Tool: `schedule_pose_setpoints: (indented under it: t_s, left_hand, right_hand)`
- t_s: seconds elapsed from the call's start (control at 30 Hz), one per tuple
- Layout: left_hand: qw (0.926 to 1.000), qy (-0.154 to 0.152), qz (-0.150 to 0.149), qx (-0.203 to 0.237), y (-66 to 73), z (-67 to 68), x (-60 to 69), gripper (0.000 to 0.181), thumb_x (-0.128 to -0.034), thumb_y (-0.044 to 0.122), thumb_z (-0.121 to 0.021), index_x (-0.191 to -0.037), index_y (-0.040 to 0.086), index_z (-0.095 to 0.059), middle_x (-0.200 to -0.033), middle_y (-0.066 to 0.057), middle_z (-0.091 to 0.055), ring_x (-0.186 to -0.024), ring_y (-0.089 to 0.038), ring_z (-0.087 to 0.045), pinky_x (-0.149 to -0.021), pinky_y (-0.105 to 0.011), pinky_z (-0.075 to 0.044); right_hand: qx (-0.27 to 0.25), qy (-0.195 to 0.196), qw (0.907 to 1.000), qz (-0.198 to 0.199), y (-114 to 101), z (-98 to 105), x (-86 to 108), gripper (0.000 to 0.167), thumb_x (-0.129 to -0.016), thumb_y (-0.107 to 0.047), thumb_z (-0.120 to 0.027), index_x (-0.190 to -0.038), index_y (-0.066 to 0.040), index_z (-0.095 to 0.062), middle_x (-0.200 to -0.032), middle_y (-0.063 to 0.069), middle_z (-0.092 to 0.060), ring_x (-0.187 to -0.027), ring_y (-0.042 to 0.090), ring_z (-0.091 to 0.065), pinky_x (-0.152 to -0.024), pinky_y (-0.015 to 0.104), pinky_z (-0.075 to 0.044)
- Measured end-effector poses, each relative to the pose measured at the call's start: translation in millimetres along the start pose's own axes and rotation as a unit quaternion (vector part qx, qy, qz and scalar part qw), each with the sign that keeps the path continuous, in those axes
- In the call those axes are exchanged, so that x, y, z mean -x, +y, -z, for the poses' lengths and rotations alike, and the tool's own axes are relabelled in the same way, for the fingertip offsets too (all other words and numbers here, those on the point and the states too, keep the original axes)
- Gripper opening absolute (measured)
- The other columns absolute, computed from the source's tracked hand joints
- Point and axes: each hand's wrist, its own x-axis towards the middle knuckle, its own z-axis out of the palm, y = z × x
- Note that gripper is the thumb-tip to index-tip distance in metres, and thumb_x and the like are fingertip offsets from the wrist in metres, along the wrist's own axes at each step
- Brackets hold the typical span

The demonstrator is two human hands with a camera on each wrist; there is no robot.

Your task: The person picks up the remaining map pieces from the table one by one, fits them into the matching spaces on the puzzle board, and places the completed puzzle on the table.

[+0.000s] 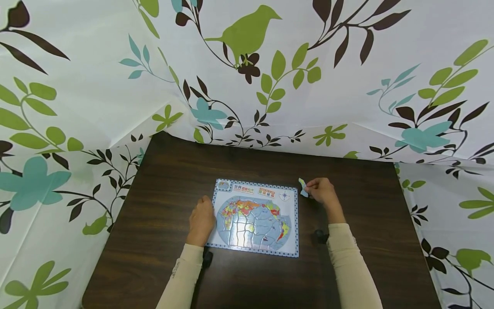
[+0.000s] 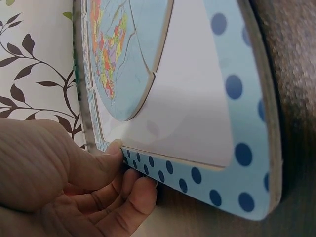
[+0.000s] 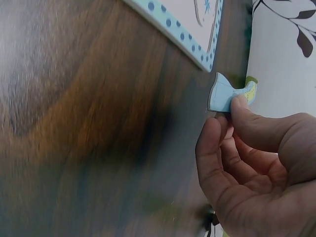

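Note:
A world map jigsaw puzzle board [image 1: 252, 252] with a blue dotted border lies on the dark table. White backing shows in a notch at the map's upper right. My left hand [image 1: 201, 221] holds the board's left edge; in the left wrist view, the thumb [image 2: 111, 153] lies on the border and the other fingers curl at its side. Off the board's upper right corner, my right hand [image 1: 323, 191] pinches a puzzle piece [image 1: 302, 187] between thumb and fingers. That piece [image 3: 223, 96] is light blue with a yellow-green end and is held above the table.
The brown wood table [image 1: 162, 206] extends around the board on all sides. A white sheet [image 1: 328, 103] printed with leaves, flowers and birds hangs behind the table and down both sides. Dark straps sit near both wrists.

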Motion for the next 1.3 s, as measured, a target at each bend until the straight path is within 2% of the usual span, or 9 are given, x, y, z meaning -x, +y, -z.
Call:
schedule_pose_setpoints:
  t_s: [0.67, 0.93, 1.1, 1.3]
  left_hand:
    - [0.9999, -0.007, 0.009, 0.0, -0.3, -0.5, -2.2, 0.027, -0.1073, 0.007, -0.06, -0.126, -0.012, -0.055, -0.118, -0.033, -0.065, -0.101, -0.048, -0.072, -0.083, -0.059, -0.063]
    - [1.0, 0.003, -0.007, 0.005, -2.5, -1.4, -1.4, 0.025, -0.1059, 0.006, -0.06, -0.123, -0.013, -0.055, -0.118, -0.033, -0.065, -0.1, -0.051, -0.072, -0.083, -0.062, -0.062]
    - [0.9997, 0.012, -0.017, 0.011, -4.1, -2.8, -0.4, 0.025, -0.1056, 0.004, -0.058, -0.122, -0.014, -0.057, -0.119, -0.034, -0.066, -0.1, -0.053, -0.072, -0.082, -0.064, -0.061]
    - [0.9998, 0.013, -0.015, 0.005, -4.8, -3.4, -1.7, 0.025, -0.1062, 0.004, -0.057, -0.124, -0.014, -0.056, -0.12, -0.035, -0.066, -0.099, -0.052, -0.073, -0.08, -0.064, -0.062]
  right_hand:
    - [0.026, -0.032, 0.9987, 0.029, -20, -37, 19.2, 0.014, -0.103, -0.008, -0.07, -0.112, 0.003, -0.07, -0.101, 0.017, -0.069, -0.086, 0.023, -0.068, -0.073, 0.03, -0.059]
    - [0.047, -0.007, 0.9978, 0.046, -23, -57, 28.6, 0.01, -0.1, -0.009, -0.074, -0.104, 0.0, -0.073, -0.096, 0.014, -0.068, -0.083, 0.023, -0.063, -0.069, 0.029, -0.05]
    - [0.047, -0.006, 0.9978, 0.046, -23, -66, 35.2, 0.008, -0.1, -0.009, -0.075, -0.102, -0.001, -0.074, -0.094, 0.014, -0.069, -0.082, 0.023, -0.062, -0.068, 0.029, -0.049]
    - [0.05, -0.001, 0.9978, 0.043, -24, -71, 39.6, 0.007, -0.098, -0.007, -0.078, -0.1, -0.001, -0.075, -0.092, 0.013, -0.069, -0.081, 0.023, -0.062, -0.068, 0.03, -0.049]
